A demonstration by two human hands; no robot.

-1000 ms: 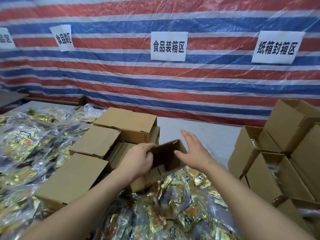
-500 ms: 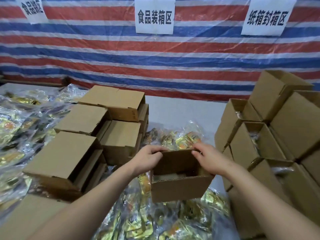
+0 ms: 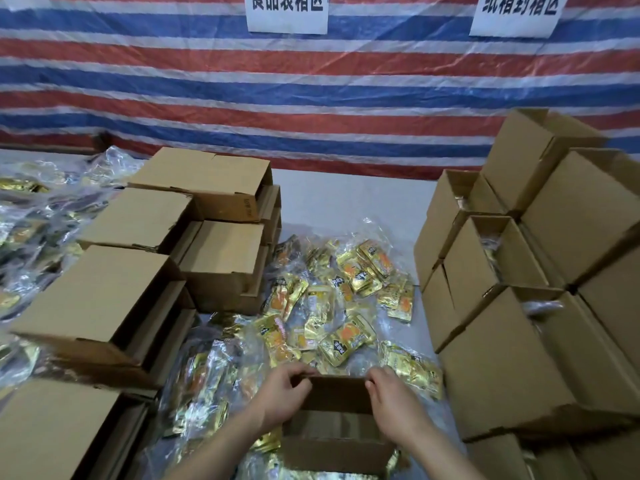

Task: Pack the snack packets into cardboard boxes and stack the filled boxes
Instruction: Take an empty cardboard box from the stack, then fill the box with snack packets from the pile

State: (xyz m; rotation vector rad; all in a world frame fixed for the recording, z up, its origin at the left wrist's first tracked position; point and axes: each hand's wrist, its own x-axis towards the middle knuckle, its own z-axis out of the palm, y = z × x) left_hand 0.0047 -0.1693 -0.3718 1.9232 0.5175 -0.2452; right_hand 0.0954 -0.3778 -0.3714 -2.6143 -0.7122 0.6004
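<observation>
Two white paper signs hang on the striped tarp (image 3: 311,109) behind the table; both are cut off at the top, so we cannot read the left sign (image 3: 286,13) or the right sign (image 3: 516,15) in full. The gold snack packets (image 3: 332,306) carry dark labels with writing too small for us to make out.

We hold an open cardboard box (image 3: 334,434) at the near edge, resting on the packets. Our left hand (image 3: 282,393) pinches the far rim at its left corner, fingers curled over the edge; our right hand (image 3: 393,400) grips the right corner the same way.

Upturned empty boxes (image 3: 145,258) crowd the left side, with more bagged packets (image 3: 38,209) beyond them. Stacked boxes (image 3: 540,306) on the right lie on their sides, mouths open toward the left, just beside our right hand. Bare grey table (image 3: 346,199) shows only behind the packet pile, between the two stacks.
</observation>
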